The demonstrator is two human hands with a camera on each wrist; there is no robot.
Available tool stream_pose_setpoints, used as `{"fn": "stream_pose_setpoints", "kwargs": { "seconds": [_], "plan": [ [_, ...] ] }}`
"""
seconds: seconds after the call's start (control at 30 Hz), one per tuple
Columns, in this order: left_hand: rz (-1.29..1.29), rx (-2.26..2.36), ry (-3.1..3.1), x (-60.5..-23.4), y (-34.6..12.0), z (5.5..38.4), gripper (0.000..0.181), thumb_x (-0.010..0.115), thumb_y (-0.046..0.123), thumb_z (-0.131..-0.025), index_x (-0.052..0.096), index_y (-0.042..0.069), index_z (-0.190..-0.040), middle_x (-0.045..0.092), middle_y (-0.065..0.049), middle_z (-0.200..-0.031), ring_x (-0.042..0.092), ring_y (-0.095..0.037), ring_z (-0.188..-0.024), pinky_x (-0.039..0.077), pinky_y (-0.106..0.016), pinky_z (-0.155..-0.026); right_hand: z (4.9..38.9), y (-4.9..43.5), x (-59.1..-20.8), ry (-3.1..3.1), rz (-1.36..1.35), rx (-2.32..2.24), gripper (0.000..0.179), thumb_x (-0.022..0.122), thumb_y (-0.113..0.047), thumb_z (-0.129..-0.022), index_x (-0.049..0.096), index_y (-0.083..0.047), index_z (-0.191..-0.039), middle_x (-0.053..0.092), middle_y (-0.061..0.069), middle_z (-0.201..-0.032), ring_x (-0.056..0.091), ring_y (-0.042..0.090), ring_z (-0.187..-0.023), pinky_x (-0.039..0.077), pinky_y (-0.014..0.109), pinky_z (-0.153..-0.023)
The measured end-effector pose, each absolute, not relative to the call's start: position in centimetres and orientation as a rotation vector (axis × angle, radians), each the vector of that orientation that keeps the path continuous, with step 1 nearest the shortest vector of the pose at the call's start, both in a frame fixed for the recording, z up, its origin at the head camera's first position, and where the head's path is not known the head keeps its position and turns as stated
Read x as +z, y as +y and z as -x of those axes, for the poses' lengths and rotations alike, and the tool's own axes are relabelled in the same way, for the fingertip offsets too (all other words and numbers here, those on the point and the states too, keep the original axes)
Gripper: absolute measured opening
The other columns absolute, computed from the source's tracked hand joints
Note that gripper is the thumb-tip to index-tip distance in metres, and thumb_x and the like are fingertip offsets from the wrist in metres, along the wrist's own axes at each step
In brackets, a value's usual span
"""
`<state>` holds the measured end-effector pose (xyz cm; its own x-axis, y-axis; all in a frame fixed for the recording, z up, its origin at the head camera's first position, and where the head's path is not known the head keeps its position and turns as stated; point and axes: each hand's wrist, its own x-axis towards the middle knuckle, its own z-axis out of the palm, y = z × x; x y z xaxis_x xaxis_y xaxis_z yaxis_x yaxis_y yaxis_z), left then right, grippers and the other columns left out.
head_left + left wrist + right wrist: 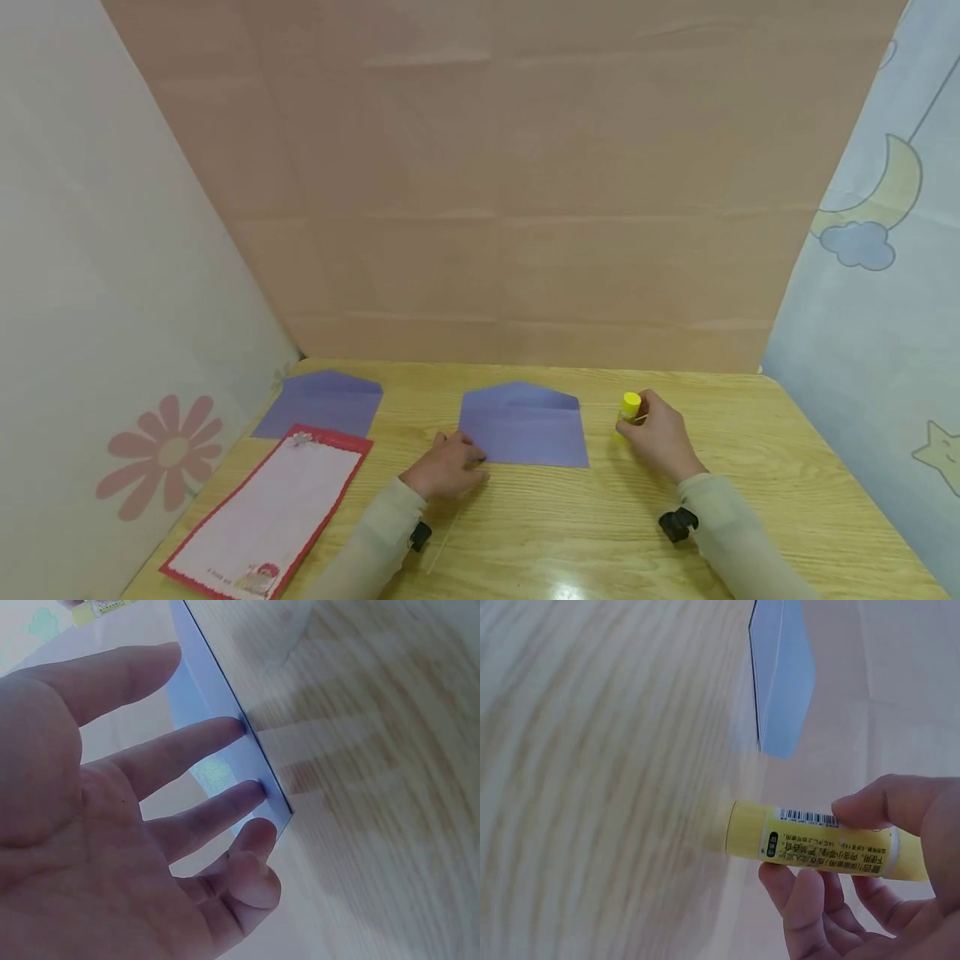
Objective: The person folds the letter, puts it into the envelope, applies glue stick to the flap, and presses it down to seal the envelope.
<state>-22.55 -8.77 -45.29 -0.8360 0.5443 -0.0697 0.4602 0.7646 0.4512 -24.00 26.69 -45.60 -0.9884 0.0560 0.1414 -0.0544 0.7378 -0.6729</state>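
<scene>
A purple envelope (525,429) with its pointed flap unfolded lies in the middle of the wooden table. The left hand (447,467) is at its lower left corner; in the left wrist view two extended fingertips (251,787) touch the envelope's edge (247,742). To the right, the right hand (663,437) grips a yellow glue stick (628,408) between thumb and fingers. The glue stick (817,840) has a printed label with a barcode, and it stands upright in the head view with its base close to the tabletop.
A second purple envelope (322,408) lies at the back left. Partly over it is a red-bordered sheet (270,508) with a pale pink middle. A thin pale strip (444,537) lies below the left hand. A brown backdrop (495,208) rises behind the table (765,467).
</scene>
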Motion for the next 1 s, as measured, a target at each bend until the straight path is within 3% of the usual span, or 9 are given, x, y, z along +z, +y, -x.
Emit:
{"fn": "stream_pose_setpoints", "kwargs": {
  "seconds": [0.3,0.4,0.53,0.63,0.73,0.93,1.0],
  "plan": [
    [-0.737,0.655,2.726,-45.1,-8.7,22.0,0.040,0.067,0.027,-0.095,0.069,0.001,-0.125,0.057,-0.014,-0.125,0.042,-0.025,-0.102,0.042,-0.039,-0.083,24.1,27.3,-45.8,-2.830,0.028,1.070,0.048,0.066,-0.015,-0.089,0.047,0.010,-0.126,0.060,0.029,-0.110,0.064,0.037,-0.094,0.054,0.049,-0.076],
    [-0.746,0.661,2.721,-45.0,-8.7,21.9,0.039,0.068,0.027,-0.094,0.070,0.001,-0.123,0.058,-0.012,-0.122,0.043,-0.024,-0.100,0.044,-0.038,-0.081,24.0,27.4,-45.6,-2.919,0.084,1.014,0.048,0.067,-0.021,-0.090,0.047,0.009,-0.122,0.062,0.025,-0.104,0.062,0.032,-0.084,0.052,0.044,-0.068],
    [-0.779,0.676,2.710,-44.9,-8.8,22.0,0.033,0.070,0.026,-0.093,0.074,0.002,-0.116,0.060,-0.010,-0.117,0.047,-0.026,-0.103,0.044,-0.039,-0.084,23.3,27.1,-45.5,-3.076,0.188,0.914,0.030,0.069,-0.027,-0.087,0.055,-0.001,-0.095,0.060,0.010,-0.081,0.053,0.022,-0.066,0.040,0.035,-0.055],
    [-0.811,0.730,2.709,-44.8,-8.9,22.4,0.026,0.072,0.021,-0.092,0.075,0.001,-0.108,0.065,-0.011,-0.113,0.055,-0.031,-0.107,0.043,-0.049,-0.096,22.9,26.2,-45.5,-3.152,0.143,0.907,0.026,0.071,-0.025,-0.084,0.054,-0.009,-0.073,0.051,0.001,-0.067,0.045,0.016,-0.057,0.033,0.030,-0.052],
    [-0.801,0.777,2.744,-45.1,-9.0,23.2,0.025,0.075,0.015,-0.088,0.072,-0.001,-0.107,0.066,-0.014,-0.111,0.057,-0.033,-0.107,0.040,-0.055,-0.102,22.7,24.9,-45.7,-3.145,-0.047,0.976,0.026,0.075,-0.020,-0.081,0.055,-0.011,-0.068,0.049,-0.001,-0.065,0.044,0.014,-0.057,0.034,0.028,-0.052],
    [-0.678,0.744,2.881,-45.7,-8.6,25.1,0.060,0.086,0.015,-0.077,0.061,-0.001,-0.129,0.055,-0.017,-0.125,0.045,-0.030,-0.107,0.049,-0.045,-0.089,23.0,22.5,-46.0,-3.068,-0.324,0.990,0.018,0.078,-0.006,-0.076,0.060,-0.009,-0.079,0.053,0.001,-0.067,0.047,0.014,-0.059,0.039,0.029,-0.055],
    [-0.649,0.725,2.920,-45.8,-8.4,25.6,0.071,0.089,0.015,-0.074,0.056,-0.001,-0.135,0.053,-0.019,-0.129,0.044,-0.033,-0.111,0.049,-0.046,-0.090,23.3,21.8,-46.1,-3.055,-0.350,0.924,0.019,0.078,-0.004,-0.075,0.061,-0.008,-0.083,0.052,0.000,-0.068,0.047,0.014,-0.060,0.040,0.029,-0.056]
  ]
}}
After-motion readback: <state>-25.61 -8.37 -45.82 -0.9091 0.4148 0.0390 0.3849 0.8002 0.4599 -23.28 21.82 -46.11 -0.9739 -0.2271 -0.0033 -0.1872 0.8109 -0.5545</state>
